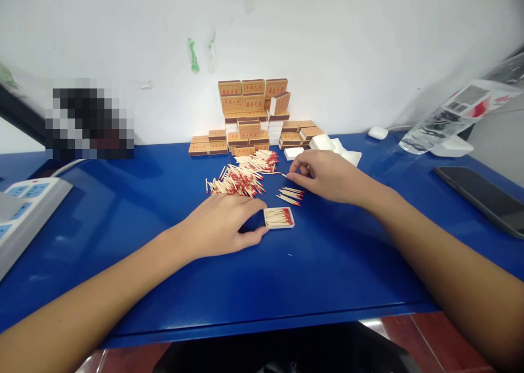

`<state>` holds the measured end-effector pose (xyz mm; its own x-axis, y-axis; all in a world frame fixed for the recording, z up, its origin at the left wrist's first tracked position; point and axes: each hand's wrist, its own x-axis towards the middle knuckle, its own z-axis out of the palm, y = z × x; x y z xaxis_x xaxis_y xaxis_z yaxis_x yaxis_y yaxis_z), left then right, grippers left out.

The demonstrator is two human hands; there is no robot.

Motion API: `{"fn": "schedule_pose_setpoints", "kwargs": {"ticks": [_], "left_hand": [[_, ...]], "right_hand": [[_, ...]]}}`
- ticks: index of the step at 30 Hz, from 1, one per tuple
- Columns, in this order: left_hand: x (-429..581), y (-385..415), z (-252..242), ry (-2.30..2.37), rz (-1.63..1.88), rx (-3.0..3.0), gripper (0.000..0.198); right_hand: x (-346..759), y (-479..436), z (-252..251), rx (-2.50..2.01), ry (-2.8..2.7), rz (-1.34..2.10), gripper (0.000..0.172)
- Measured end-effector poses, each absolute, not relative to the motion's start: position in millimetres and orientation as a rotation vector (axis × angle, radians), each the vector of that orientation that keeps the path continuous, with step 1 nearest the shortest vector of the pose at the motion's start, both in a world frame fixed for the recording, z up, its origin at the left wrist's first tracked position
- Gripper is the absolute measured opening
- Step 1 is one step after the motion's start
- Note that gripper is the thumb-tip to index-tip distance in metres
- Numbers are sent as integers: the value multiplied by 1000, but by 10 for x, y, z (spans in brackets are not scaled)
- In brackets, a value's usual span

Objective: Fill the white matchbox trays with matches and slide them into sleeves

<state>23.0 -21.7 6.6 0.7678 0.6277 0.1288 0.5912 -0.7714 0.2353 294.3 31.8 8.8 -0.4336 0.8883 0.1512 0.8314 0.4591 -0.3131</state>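
Note:
A small white matchbox tray (279, 225) lies on the blue table, partly filled with red-tipped matches (277, 216). Thumb and index finger of my left hand (225, 223) grip its left end. Beyond that hand spreads a loose heap of matches (241, 179). To the right of the heap, my right hand (327, 173) pinches a single match (284, 175) between thumb and index finger. Just below those fingertips lies a small group of matches (290, 195), roughly parallel, with heads to the right.
Orange matchboxes (254, 102) stand stacked against the wall, with more low stacks (208, 145) beside them. White trays (335, 146) sit behind my right hand. A power strip (33, 203) is at left; a plastic bottle (446, 116) and a phone (483, 195) are at right.

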Motion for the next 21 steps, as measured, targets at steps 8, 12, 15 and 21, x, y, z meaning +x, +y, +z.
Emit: {"fn": "schedule_pose_setpoints", "kwargs": {"ticks": [8, 12, 15, 21], "left_hand": [[222, -215, 66, 961, 305, 2775, 32], [231, -213, 65, 959, 299, 2769, 31], [235, -209, 64, 958, 301, 2767, 30], [232, -208, 66, 972, 301, 2766, 32]], "right_hand": [[3012, 295, 140, -1503, -2538, 497, 13], [3005, 227, 210, -1478, -2541, 526, 27], [2959, 169, 224, -1497, -2563, 458, 40], [2878, 95, 217, -1521, -2584, 468, 38]]}}
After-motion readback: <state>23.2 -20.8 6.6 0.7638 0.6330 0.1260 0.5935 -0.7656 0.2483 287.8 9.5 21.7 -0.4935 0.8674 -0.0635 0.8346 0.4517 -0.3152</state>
